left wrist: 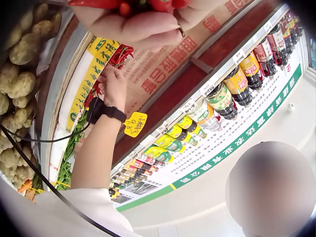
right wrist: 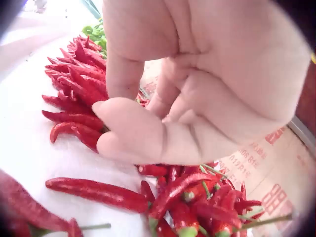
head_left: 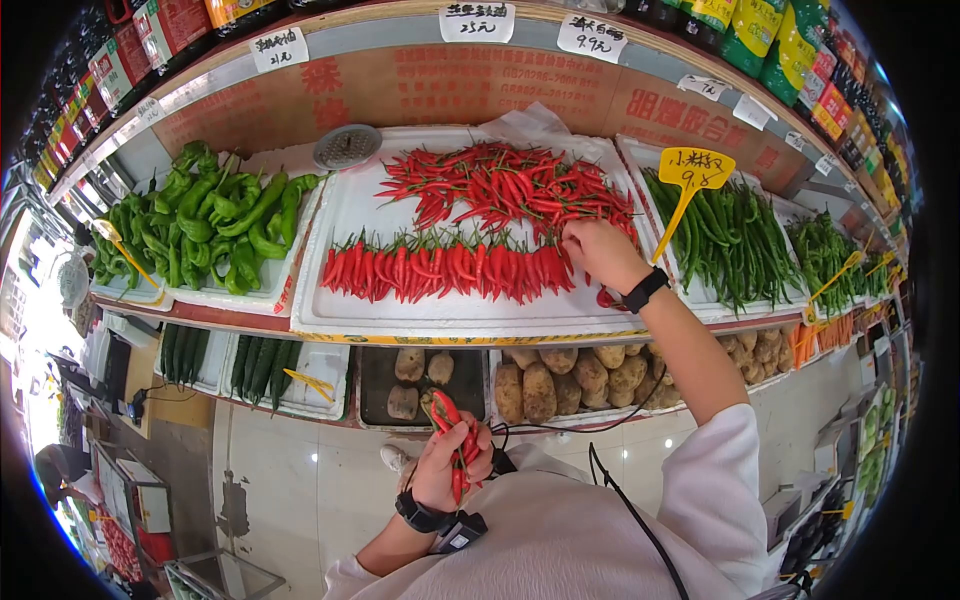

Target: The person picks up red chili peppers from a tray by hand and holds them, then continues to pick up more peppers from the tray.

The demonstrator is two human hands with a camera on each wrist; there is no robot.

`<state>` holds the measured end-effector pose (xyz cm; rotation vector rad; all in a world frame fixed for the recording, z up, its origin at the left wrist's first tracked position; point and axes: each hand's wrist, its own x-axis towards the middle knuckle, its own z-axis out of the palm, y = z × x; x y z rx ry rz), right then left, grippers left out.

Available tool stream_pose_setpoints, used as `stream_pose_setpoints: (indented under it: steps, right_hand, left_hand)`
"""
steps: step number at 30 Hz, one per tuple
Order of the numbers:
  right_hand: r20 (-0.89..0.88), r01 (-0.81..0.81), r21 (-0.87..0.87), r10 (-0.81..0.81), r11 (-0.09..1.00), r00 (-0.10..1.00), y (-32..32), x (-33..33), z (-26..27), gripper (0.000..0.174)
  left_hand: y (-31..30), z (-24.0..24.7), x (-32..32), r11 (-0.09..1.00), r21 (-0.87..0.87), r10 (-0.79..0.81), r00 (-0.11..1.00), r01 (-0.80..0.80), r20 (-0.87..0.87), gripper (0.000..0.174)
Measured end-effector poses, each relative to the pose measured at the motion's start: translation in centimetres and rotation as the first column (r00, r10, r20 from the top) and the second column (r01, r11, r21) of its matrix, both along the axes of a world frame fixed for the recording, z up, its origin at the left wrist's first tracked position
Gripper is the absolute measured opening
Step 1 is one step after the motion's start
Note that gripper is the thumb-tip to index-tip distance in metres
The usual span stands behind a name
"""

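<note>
Loose red chili peppers [head_left: 500,185] lie heaped at the back of a white foam tray [head_left: 400,322], with a neat row of red chili peppers [head_left: 430,272] in front, tips toward the person. At the row's right end, my right hand [head_left: 603,255] reaches down with fingers curled. The right wrist view shows its fingertips [right wrist: 116,143] pinching the stem end of a chili pepper [right wrist: 74,132] in the row. Held near the body, my left hand [head_left: 450,465] grips several red chili peppers [head_left: 458,455]; its palm partly hides them.
Trays of green peppers [head_left: 230,215] and long green chilies [head_left: 720,235] flank the red ones. A metal strainer [head_left: 347,147] sits at the back left corner. Potatoes [head_left: 570,380] and cucumbers [head_left: 262,365] fill the lower shelf. A yellow price tag [head_left: 695,170] stands beside the right forearm; a black cable [head_left: 640,520] hangs before the body.
</note>
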<state>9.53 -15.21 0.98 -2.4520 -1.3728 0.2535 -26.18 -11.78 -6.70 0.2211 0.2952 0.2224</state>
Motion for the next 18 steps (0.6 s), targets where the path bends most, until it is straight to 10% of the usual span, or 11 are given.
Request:
stream_pose_setpoints:
  steps: [18]
  right_hand:
    - [-0.015, -0.017, 0.039, 0.017, 0.999, 1.0, -1.3, 0.0, -2.7, 0.023]
  left_hand:
    - [-0.4, -0.1, -0.5, 0.999, 0.029, 0.025, 1.0, -0.025, -0.015, 0.016]
